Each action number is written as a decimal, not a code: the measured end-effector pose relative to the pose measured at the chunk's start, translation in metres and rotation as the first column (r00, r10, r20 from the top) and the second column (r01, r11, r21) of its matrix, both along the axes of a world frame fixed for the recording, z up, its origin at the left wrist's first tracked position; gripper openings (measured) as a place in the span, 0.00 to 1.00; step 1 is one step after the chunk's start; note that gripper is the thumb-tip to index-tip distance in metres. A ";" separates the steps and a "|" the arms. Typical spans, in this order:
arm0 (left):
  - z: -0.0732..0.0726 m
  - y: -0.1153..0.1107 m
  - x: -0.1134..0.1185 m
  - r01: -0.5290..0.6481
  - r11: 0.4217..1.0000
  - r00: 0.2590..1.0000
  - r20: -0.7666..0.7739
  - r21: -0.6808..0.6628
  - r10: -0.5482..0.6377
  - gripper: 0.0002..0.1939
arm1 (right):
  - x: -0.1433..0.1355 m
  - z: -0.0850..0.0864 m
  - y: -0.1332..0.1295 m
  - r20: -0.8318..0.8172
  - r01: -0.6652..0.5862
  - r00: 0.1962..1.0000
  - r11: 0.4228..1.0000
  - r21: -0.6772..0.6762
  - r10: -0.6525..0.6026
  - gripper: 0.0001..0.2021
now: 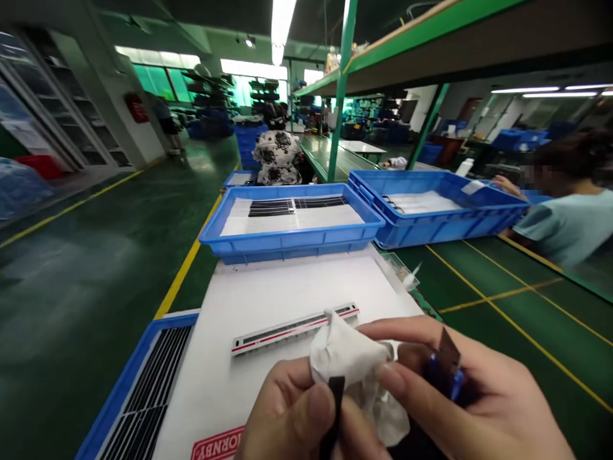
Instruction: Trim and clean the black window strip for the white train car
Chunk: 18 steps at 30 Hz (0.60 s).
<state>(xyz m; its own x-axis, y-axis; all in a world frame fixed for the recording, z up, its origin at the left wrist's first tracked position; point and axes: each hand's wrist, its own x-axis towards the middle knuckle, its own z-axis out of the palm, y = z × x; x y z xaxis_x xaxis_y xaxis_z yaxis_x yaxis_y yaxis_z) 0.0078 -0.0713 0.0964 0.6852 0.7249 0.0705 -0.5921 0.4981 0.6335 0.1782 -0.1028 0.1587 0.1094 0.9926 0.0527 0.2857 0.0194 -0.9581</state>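
One white cloth, one black strip: a left hand clamps both between its fingers while a right hand grips the cloth's three-o'clock side. One model train car lies toward ten o'clock.
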 end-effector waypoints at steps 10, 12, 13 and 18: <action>0.021 0.005 0.022 0.279 0.960 0.905 0.332 0.005 -0.264 0.27 | 0.012 0.015 -0.032 0.141 0.242 0.952 0.952 0.186 -0.270 0.08; 0.027 0.009 0.030 0.258 0.965 0.897 0.363 0.037 -0.254 0.28 | 0.023 0.021 -0.029 0.173 0.232 0.945 0.942 0.242 -0.278 0.09; 0.031 0.011 0.034 0.235 0.971 0.895 0.378 0.052 -0.237 0.28 | 0.028 0.025 -0.026 0.180 0.187 0.954 0.944 0.272 -0.241 0.09; 0.062 0.018 0.050 0.055 0.989 0.899 0.424 0.137 -0.109 0.26 | 0.043 0.057 0.009 0.177 -0.124 0.983 0.881 0.457 0.047 0.10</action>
<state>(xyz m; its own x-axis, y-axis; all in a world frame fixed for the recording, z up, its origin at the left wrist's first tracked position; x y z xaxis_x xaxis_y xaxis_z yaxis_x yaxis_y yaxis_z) 0.0577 -0.0532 0.1586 0.6252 0.6356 0.4529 -0.7802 0.4940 0.3838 0.2211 -0.0941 0.2153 -0.0226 0.8545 0.5190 0.4074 0.4819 -0.7757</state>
